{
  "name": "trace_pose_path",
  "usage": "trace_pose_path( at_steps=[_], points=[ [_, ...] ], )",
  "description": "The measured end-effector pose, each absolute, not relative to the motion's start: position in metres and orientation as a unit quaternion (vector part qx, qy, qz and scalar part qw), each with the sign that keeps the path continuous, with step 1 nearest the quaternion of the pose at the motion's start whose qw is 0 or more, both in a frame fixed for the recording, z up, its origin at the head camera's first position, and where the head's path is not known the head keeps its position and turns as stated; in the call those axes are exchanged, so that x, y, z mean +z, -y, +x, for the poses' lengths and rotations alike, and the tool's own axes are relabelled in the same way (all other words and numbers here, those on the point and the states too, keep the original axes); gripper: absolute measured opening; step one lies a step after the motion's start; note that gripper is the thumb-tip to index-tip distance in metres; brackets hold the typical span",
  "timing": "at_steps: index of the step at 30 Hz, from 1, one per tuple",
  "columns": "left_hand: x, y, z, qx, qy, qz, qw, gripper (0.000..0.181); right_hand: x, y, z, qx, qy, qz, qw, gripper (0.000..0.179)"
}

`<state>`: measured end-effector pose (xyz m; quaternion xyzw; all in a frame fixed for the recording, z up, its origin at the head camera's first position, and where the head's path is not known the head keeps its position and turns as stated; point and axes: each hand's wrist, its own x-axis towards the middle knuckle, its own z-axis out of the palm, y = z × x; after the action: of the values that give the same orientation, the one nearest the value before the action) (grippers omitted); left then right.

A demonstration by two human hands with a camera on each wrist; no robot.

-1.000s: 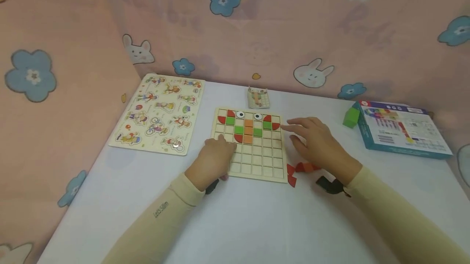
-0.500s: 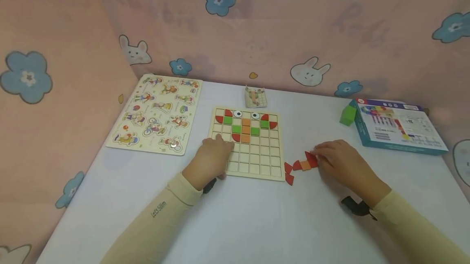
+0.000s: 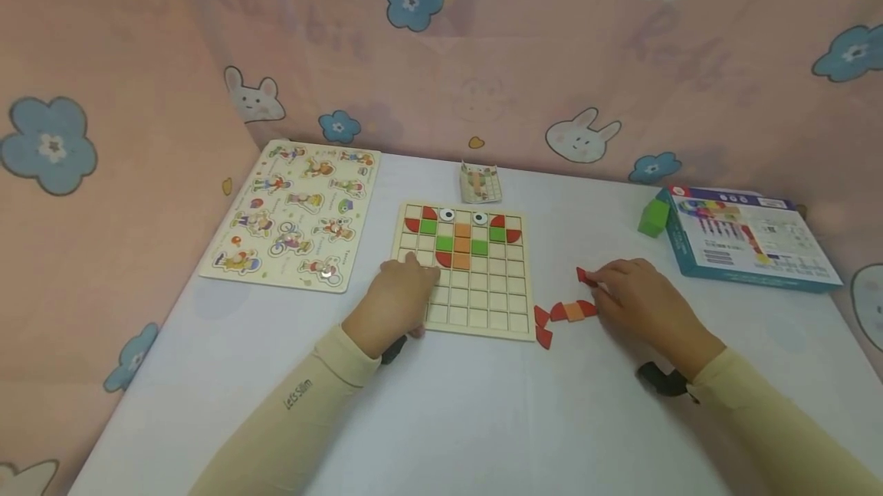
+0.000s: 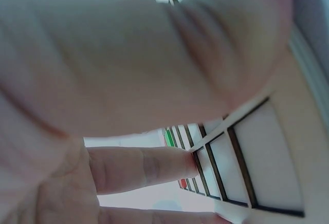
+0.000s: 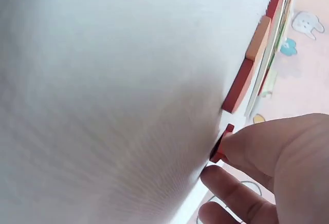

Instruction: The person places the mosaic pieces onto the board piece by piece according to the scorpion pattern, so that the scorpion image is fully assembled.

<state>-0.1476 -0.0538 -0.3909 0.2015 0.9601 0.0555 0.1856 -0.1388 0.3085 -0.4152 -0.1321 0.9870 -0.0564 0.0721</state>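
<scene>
A wooden grid board (image 3: 477, 320) lies mid-table, with red, green and orange tiles and two eye tiles (image 3: 447, 215) set in its upper rows. My left hand (image 3: 396, 300) rests on its left side; in the left wrist view straight fingers (image 4: 149, 168) touch the grid. To the right of the board, my right hand (image 3: 638, 300) pinches a red tile (image 5: 222, 143) between thumb and finger, low over the white tabletop. Just in front of that hand lie an orange square tile (image 3: 573, 312) between two red ones, and a pair of red tiles (image 3: 543, 337) by the board's corner.
A picture puzzle board (image 3: 297, 212) lies at the left. Behind the grid board stands a small creased pattern card (image 3: 480, 183). Green blocks (image 3: 653, 218) sit against a flat printed box (image 3: 752, 239) at the right. A patterned cloth backdrop (image 3: 483, 59) hangs behind the table.
My right hand has moved from the board's right edge to the loose tiles and drawn one red tile slightly away from the row. My left hand has stayed on the board.
</scene>
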Motion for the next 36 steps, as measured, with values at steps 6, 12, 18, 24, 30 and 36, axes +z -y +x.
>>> trace_pose_path(
  at_steps=[6, 12, 18, 24, 30, 36],
  points=[
    [-0.392, 0.054, -0.148, 0.058, -0.96, 0.203, 0.184, 0.097, -0.415, -0.307, -0.138, -0.059, -0.987, -0.131, 0.068, 0.04],
    [-0.39, 0.055, -0.147, 0.046, -0.96, 0.21, 0.18, 0.096, -0.413, -0.304, -0.138, -0.049, -0.985, -0.15, 0.072, 0.037],
    [-0.389, 0.054, -0.147, 0.035, -0.96, 0.208, 0.185, 0.096, -0.409, -0.305, -0.139, -0.056, -0.984, -0.147, 0.078, 0.04],
    [-0.391, 0.054, -0.149, 0.041, -0.96, 0.204, 0.187, 0.098, -0.393, -0.284, -0.143, -0.134, -0.982, -0.112, 0.065, 0.039],
    [-0.392, 0.055, -0.148, 0.047, -0.96, 0.199, 0.191, 0.098, -0.392, -0.215, -0.148, -0.154, -0.951, -0.265, 0.034, 0.029],
    [-0.392, 0.055, -0.148, 0.052, -0.961, 0.202, 0.185, 0.094, -0.403, -0.173, -0.152, -0.13, -0.909, -0.396, -0.008, 0.024]
  ],
)
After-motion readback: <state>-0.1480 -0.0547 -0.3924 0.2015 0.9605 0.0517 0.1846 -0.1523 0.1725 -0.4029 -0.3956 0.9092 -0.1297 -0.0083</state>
